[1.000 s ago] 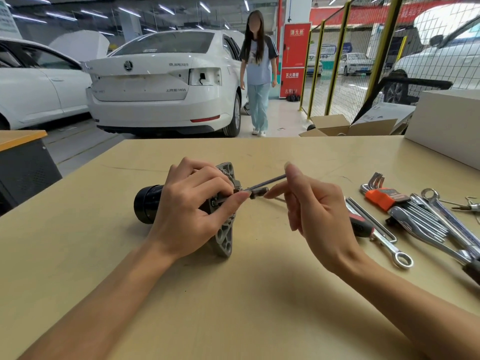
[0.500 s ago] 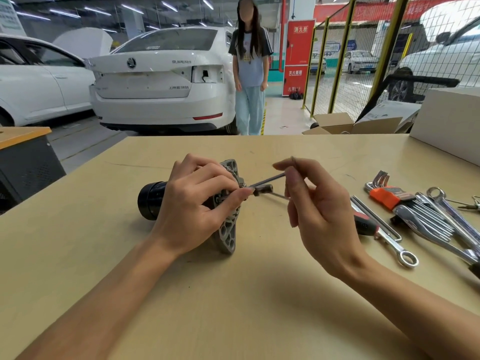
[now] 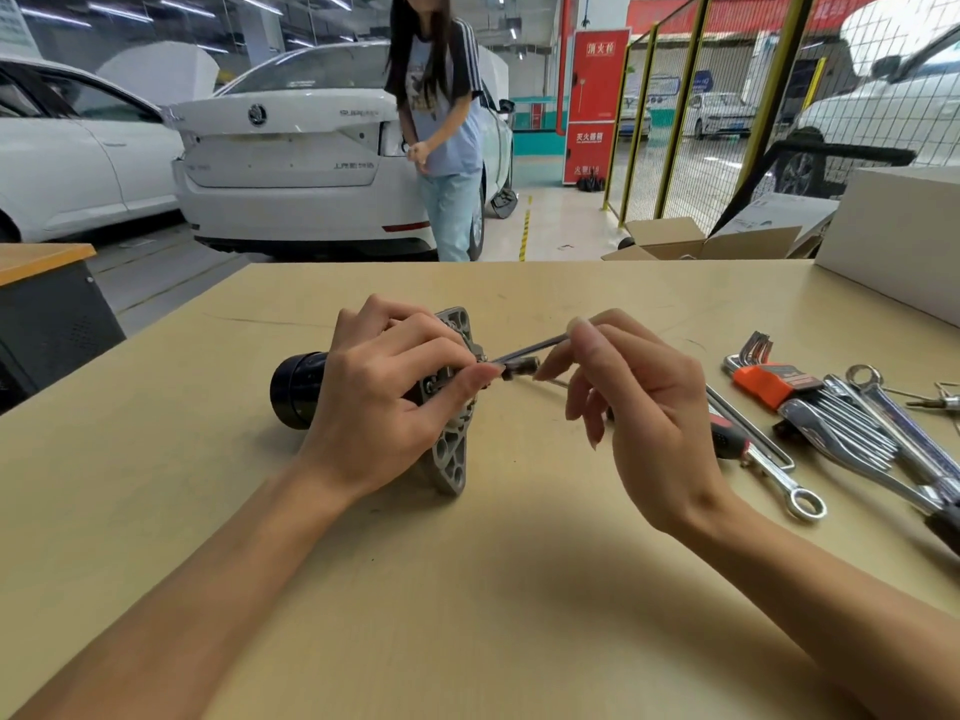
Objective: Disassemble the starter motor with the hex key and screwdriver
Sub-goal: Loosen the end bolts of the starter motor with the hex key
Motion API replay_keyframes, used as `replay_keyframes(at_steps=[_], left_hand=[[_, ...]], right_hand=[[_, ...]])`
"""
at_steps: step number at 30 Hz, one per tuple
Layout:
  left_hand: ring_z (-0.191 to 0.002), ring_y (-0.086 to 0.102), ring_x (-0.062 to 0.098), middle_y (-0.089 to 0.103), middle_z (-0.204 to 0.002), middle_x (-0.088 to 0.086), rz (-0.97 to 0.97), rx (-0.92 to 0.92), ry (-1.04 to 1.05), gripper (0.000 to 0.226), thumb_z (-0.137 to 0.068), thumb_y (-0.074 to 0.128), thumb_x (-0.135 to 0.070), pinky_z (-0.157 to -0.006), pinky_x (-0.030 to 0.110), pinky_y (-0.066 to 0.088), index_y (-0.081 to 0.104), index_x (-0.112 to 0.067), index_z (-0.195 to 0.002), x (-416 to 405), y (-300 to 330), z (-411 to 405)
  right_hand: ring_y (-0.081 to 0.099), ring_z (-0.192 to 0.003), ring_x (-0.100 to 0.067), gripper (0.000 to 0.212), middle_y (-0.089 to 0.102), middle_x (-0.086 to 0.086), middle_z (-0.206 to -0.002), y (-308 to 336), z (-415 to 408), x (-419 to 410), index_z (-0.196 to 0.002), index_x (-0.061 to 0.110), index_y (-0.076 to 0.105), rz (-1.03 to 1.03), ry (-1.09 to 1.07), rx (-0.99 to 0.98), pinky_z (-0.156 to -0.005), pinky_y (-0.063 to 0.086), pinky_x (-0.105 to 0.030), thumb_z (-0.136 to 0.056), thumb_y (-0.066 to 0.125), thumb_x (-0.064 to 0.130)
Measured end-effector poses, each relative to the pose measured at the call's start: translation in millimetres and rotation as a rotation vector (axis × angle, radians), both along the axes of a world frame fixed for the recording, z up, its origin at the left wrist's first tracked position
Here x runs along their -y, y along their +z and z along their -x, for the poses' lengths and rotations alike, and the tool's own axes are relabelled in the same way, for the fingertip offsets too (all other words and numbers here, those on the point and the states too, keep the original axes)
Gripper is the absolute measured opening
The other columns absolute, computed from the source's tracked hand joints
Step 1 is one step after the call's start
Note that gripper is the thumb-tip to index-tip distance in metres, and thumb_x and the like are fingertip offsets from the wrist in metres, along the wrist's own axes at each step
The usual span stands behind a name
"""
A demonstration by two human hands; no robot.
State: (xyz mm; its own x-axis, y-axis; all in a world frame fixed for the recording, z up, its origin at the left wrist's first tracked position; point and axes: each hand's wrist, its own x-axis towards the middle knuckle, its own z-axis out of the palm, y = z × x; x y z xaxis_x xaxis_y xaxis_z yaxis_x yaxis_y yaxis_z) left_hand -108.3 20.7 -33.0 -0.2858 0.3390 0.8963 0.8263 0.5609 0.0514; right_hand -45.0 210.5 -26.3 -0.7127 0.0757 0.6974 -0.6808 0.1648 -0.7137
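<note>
While the left hand (image 3: 384,402) wraps over the starter motor (image 3: 363,392), which lies on its side near the middle of the table (image 3: 467,589) with its black end pointing left and its grey flange to the right, the right hand (image 3: 639,407) pinches the hex key (image 3: 530,348) between thumb and fingers, its tip reaching into the flange face. Left fingertips (image 3: 485,374) sit right at the spot where the key meets the metal, beside a short dark stub that may be a bolt or shaft; I cannot tell which.

1 risk, as I judge it, is the key camming out: the pinch is light and far up the shaft, so a sideways pull could tip it out of the socket and round it. Another is a loosened bolt dropping and rolling off toward the near edge. The motor could also roll, since only 1 hand steadies it.

Compared with 1 second back, the right fingers have climbed higher on the key and curl over it more, while the left hand holds the same wrap. Right of the work, the wrenches (image 3: 883,433) and the orange holder (image 3: 763,381) lie as before. Beyond the far edge, a person (image 3: 441,122) has walked closer to the table.
</note>
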Motion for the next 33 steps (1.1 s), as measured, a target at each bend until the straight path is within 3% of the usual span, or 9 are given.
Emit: replay_keyframes(at_steps=[3,6,8,11,15,17,25,29,33], left_hand=[[-0.091,0.058,0.024,0.073,-0.083,-0.002,0.004,-0.016,0.026,0.032,-0.090,0.064,-0.035,-0.076,0.049,0.041,0.077,-0.009,-0.077,-1.1,-0.6,-0.9],[-0.090,0.060,0.026,0.073,-0.083,-0.003,0.003,-0.015,0.019,0.032,-0.090,0.065,-0.035,-0.076,0.049,0.041,0.077,-0.009,-0.076,-0.7,0.1,-0.7],[-0.090,0.061,0.027,0.073,-0.083,-0.003,0.007,-0.017,0.017,0.032,-0.090,0.066,-0.035,-0.075,0.051,0.042,0.076,-0.009,-0.075,0.2,0.6,-0.1],[-0.090,0.060,0.027,0.073,-0.083,-0.003,0.024,-0.024,0.027,0.032,-0.089,0.068,-0.036,-0.076,0.051,0.042,0.076,-0.009,-0.074,2.0,1.2,1.2],[-0.091,0.059,0.024,0.072,-0.082,-0.003,0.018,-0.020,0.013,0.032,-0.089,0.068,-0.037,-0.076,0.050,0.041,0.076,-0.009,-0.073,3.6,0.3,1.2],[-0.090,0.060,0.026,0.072,-0.082,-0.003,0.021,-0.025,0.015,0.033,-0.089,0.068,-0.037,-0.076,0.050,0.041,0.075,-0.010,-0.073,3.9,0.8,0.5],[-0.091,0.060,0.026,0.072,-0.084,-0.003,0.038,-0.017,0.011,0.031,-0.089,0.067,-0.038,-0.078,0.045,0.037,0.078,-0.011,-0.076,2.3,0.1,-1.0],[-0.092,0.060,0.025,0.072,-0.084,-0.003,0.034,-0.035,0.040,0.032,-0.090,0.066,-0.038,-0.080,0.043,0.036,0.076,-0.010,-0.076,0.8,-0.3,-1.8],[-0.093,0.058,0.023,0.072,-0.084,-0.002,0.042,-0.030,0.044,0.033,-0.090,0.066,-0.037,-0.081,0.040,0.035,0.075,-0.009,-0.076,-0.5,-0.1,-2.6]], right_hand=[[0.054,-0.056,-0.009,0.042,0.058,0.004,-0.059,-1.7,1.2,0.9,-0.062,0.028,0.074,-0.027,-0.032,0.067,-0.055,0.046,-0.029,-0.097,0.055,0.041],[0.040,-0.045,-0.029,0.053,0.050,-0.025,-0.052,-0.5,1.0,3.4,-0.050,0.031,0.068,-0.008,0.012,0.185,-0.060,0.044,-0.047,-0.096,0.051,0.049],[0.032,-0.046,-0.033,0.054,0.043,-0.036,-0.057,1.1,1.5,3.0,-0.048,0.031,0.067,0.035,0.034,0.223,-0.051,0.035,-0.039,-0.098,0.049,0.044],[0.032,-0.045,-0.021,0.050,0.043,-0.029,-0.052,0.5,2.7,2.0,-0.058,0.027,0.071,0.054,0.055,0.227,-0.046,0.032,-0.022,-0.104,0.049,0.023],[0.036,-0.041,-0.012,0.044,0.042,-0.004,-0.048,-1.7,1.6,4.3,-0.063,0.025,0.067,0.073,0.055,0.222,-0.042,0.031,-0.021,-0.103,0.050,0.024],[0.038,-0.041,-0.010,0.034,0.045,0.002,-0.051,-2.4,1.2,4.6,-0.078,0.009,0.066,0.069,0.054,0.214,-0.042,0.032,-0.021,-0.104,0.048,0.019],[0.048,-0.048,-0.015,0.027,0.056,-0.002,-0.069,-2.1,-2.8,2.9,-0.096,0.012,0.066,-0.011,0.079,0.150,-0.046,0.035,-0.017,-0.095,0.038,0.013],[0.047,-0.047,-0.012,0.013,0.051,-0.005,-0.068,-2.0,-4.5,2.2,-0.085,0.015,0.061,0.012,0.142,0.091,-0.047,0.037,-0.016,-0.091,0.055,0.025],[0.048,-0.046,-0.023,0.030,0.053,-0.006,-0.055,-2.9,-3.2,-0.1,-0.072,0.019,0.059,0.011,0.117,0.080,-0.046,0.038,-0.026,-0.092,0.049,0.038]])
